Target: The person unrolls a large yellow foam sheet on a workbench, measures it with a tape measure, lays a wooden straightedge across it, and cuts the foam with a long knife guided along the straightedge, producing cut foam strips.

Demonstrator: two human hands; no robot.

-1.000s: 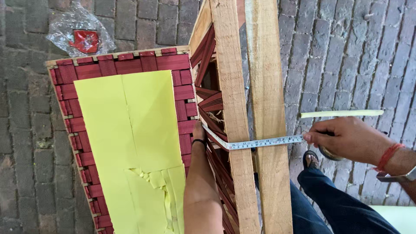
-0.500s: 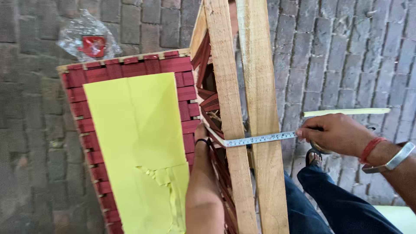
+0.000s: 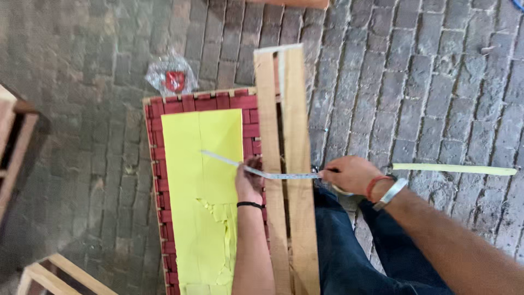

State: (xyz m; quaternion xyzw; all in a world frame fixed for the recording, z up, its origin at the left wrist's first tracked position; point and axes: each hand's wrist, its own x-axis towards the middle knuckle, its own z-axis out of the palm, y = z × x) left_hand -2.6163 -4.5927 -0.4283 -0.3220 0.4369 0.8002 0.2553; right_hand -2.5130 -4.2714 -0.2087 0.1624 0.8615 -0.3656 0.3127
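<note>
Metal tape measure (image 3: 284,175) between both hands

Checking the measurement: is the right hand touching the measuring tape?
Touching. The head view shows the right hand pinching the measuring tape at its end beside the wooden frame.

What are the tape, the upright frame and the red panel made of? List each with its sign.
Measuring tape: looks like thin bare metal, grey, springy, with fine tick marks, stretched between left hand and right hand.
Frame bars: unfinished pale wood with visible grain.
Red panel: woven strips, probably plastic or cane; hard to say.
Yellow sheet: matte, torn, likely paper.
</note>
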